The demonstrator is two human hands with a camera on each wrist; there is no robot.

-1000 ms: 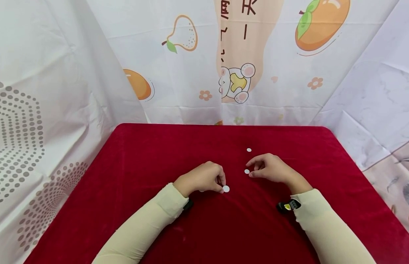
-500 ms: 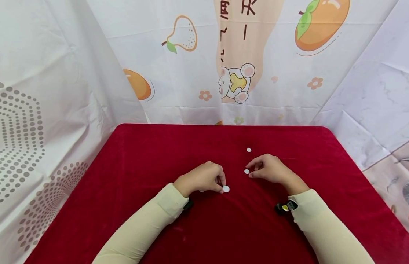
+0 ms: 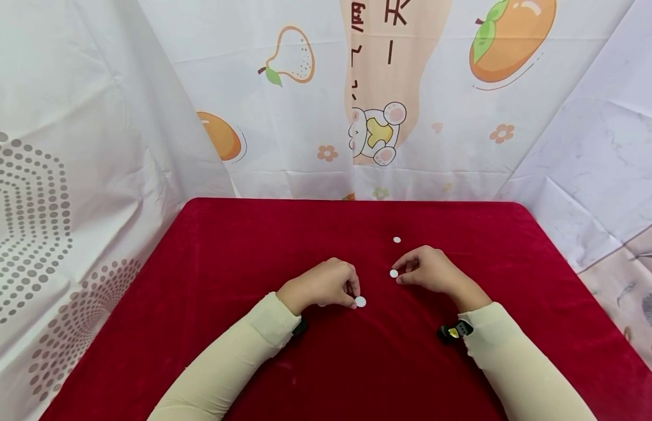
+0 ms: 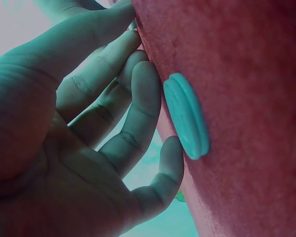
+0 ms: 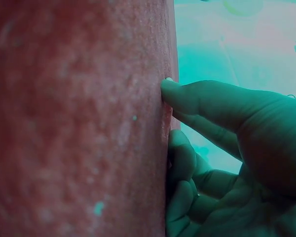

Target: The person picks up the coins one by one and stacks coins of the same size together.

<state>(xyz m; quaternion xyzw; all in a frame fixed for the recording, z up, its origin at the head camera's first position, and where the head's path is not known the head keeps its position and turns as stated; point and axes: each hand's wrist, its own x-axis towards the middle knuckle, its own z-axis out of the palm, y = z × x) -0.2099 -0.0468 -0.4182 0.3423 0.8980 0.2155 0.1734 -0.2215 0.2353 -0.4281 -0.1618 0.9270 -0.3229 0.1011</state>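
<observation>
In the head view my left hand (image 3: 328, 283) is low over the red cloth, its thumb and forefinger at the edge of a white disc (image 3: 361, 302). Another disc (image 4: 187, 116), thick with a groove round its rim, lies by the little finger in the left wrist view; the hand mostly covers it in the head view. My right hand (image 3: 433, 270) holds thumb and forefinger about a small white disc (image 3: 393, 273). That disc is hidden in the right wrist view, where the thumb tip meets the cloth. The other right fingers are curled.
One more white disc (image 3: 397, 240) lies beyond the right hand. A red cloth (image 3: 262, 234) covers the table. Printed white curtains (image 3: 304, 117) hang behind it and at both sides. Each wrist wears a dark strap (image 3: 454, 331).
The right wrist and sleeve have shifted very slightly to the left. The left hand and the discs hold their places.
</observation>
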